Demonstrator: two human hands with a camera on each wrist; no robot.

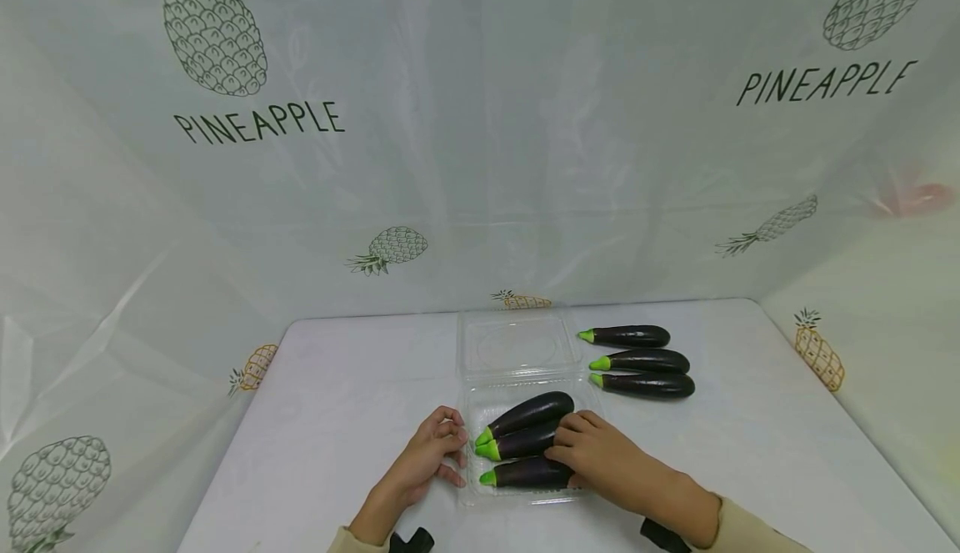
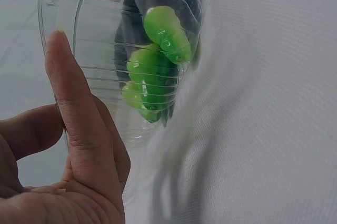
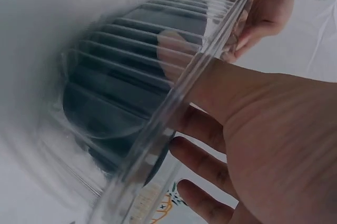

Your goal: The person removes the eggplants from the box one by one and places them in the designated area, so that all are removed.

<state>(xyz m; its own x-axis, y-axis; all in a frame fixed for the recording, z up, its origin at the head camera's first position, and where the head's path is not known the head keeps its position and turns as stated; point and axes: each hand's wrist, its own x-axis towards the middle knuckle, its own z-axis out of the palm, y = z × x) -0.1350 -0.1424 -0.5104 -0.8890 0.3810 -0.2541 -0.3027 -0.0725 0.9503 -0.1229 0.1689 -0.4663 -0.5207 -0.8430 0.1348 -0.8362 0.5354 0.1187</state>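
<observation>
A clear plastic clamshell box [image 1: 517, 496] lies open on the table, its lid [image 1: 517, 349] folded back. Inside it are three dark eggplants with green stem ends: a back one [image 1: 536, 409], a middle one [image 1: 525, 442] and a front one [image 1: 525, 474]. My right hand [image 1: 603, 461] reaches over the box's right side and holds the front eggplant near its right end; in the right wrist view, the thumb [image 3: 176, 52] shows through the ribbed wall. My left hand [image 1: 431, 457] rests against the left rim, thumb [image 2: 73, 92] straight along it.
Three more eggplants lie right of the lid: an upper one [image 1: 630, 336], a middle one [image 1: 648, 360] and a lower one [image 1: 651, 385]. A white cloth covers the table [image 1: 337, 394]. A pineapple-printed sheet [image 1: 480, 161] hangs behind and around it.
</observation>
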